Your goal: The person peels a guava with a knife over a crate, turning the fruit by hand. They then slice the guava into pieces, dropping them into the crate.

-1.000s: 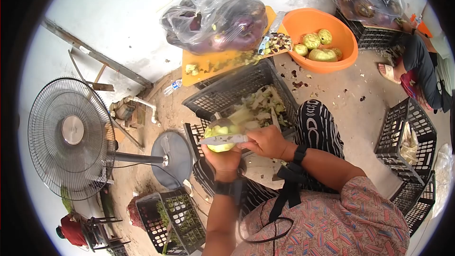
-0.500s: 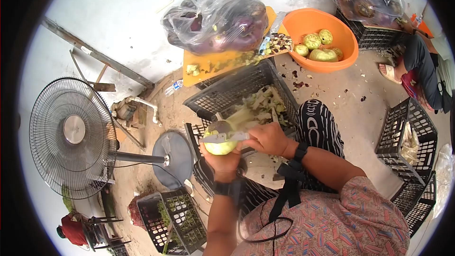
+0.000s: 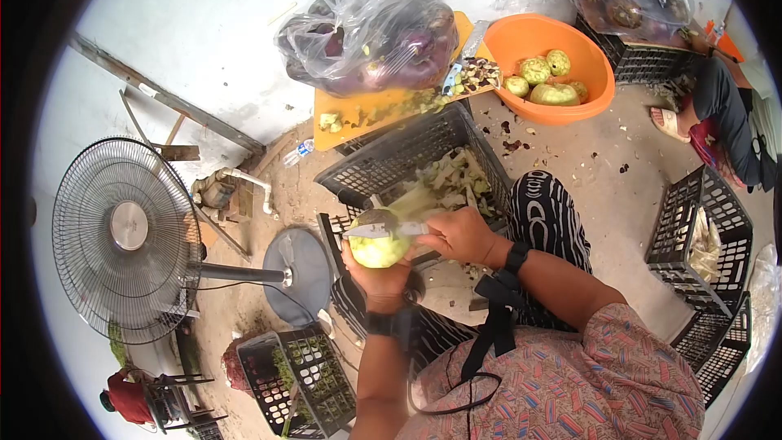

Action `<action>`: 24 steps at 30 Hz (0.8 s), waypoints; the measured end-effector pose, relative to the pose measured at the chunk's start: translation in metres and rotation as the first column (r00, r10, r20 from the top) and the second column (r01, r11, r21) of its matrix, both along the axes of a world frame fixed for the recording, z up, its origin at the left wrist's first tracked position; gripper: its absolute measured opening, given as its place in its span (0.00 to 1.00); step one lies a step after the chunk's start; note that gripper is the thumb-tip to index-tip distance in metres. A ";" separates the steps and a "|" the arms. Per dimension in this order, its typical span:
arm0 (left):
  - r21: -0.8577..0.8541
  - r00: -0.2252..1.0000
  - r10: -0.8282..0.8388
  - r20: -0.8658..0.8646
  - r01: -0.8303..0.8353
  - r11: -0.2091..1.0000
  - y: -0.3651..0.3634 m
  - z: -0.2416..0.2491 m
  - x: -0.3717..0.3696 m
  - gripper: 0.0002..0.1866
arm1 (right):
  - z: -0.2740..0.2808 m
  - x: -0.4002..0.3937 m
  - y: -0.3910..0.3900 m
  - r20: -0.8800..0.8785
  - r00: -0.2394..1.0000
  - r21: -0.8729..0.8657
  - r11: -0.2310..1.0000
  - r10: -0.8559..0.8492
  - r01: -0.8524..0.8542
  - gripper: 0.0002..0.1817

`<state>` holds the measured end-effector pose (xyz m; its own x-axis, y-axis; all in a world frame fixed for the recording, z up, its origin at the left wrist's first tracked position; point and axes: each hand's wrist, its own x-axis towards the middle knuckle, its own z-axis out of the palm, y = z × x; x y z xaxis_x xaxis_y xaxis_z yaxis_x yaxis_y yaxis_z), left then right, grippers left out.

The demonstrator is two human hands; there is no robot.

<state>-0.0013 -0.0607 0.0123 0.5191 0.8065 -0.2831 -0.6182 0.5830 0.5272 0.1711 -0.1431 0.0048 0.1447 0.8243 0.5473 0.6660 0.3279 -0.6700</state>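
My left hand (image 3: 377, 279) is wrapped round the underside of a round yellow-green vegetable (image 3: 380, 252), whose top still shows dark skin. A knife (image 3: 391, 230) is gripped in my right hand (image 3: 463, 235), its blade pointing left and lying across the upper part of the vegetable. Just beyond my hands, a black crate (image 3: 399, 155) holds pale green peelings (image 3: 456, 179). Several peeled vegetables (image 3: 536, 71) sit in an orange basin (image 3: 599, 73). A clear bag of purple vegetables (image 3: 375, 41) rests on a yellow board (image 3: 350, 126) scattered with dark peelings.
A standing fan (image 3: 128, 226) is at the left. One crate with greens (image 3: 318, 375) stands at the lower left, and stacked black crates (image 3: 700, 236) are at the right. One person (image 3: 721, 114) sits at the upper right; another person (image 3: 129, 398) is at the lower left.
The knife blade has moved slightly up on the vegetable, and the vegetable appears slightly turned in my left hand. Both hands keep their hold.
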 end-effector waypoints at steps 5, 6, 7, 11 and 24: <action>-0.021 0.999 -0.010 -0.033 0.010 1.000 -0.004 0.007 0.002 0.34 | -0.001 0.001 0.000 0.016 1.000 0.004 1.000 -0.011 0.011 0.18; -0.019 0.999 -0.016 -0.033 0.015 1.000 -0.003 0.005 0.002 0.34 | -0.003 0.002 0.000 0.024 1.000 -0.009 1.000 -0.009 0.010 0.18; -0.007 0.999 -0.043 0.011 0.043 0.999 0.000 0.001 -0.001 0.36 | -0.006 0.002 0.002 0.023 1.000 -0.007 1.000 -0.015 0.015 0.18; 0.022 0.994 -0.018 0.105 0.016 1.000 0.006 -0.012 -0.013 0.41 | -0.010 0.013 0.010 -0.096 0.988 -0.105 0.989 -0.118 0.108 0.19; -0.026 0.999 -0.009 0.054 0.011 1.000 0.006 -0.013 -0.008 0.37 | 0.002 -0.004 -0.005 -0.067 0.996 -0.004 0.998 0.066 -0.067 0.17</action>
<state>-0.0091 -0.0544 -0.0005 0.5420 0.7939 -0.2755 -0.6393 0.6023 0.4781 0.1670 -0.1477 0.0063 0.1254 0.8366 0.5332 0.5967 0.3658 -0.7143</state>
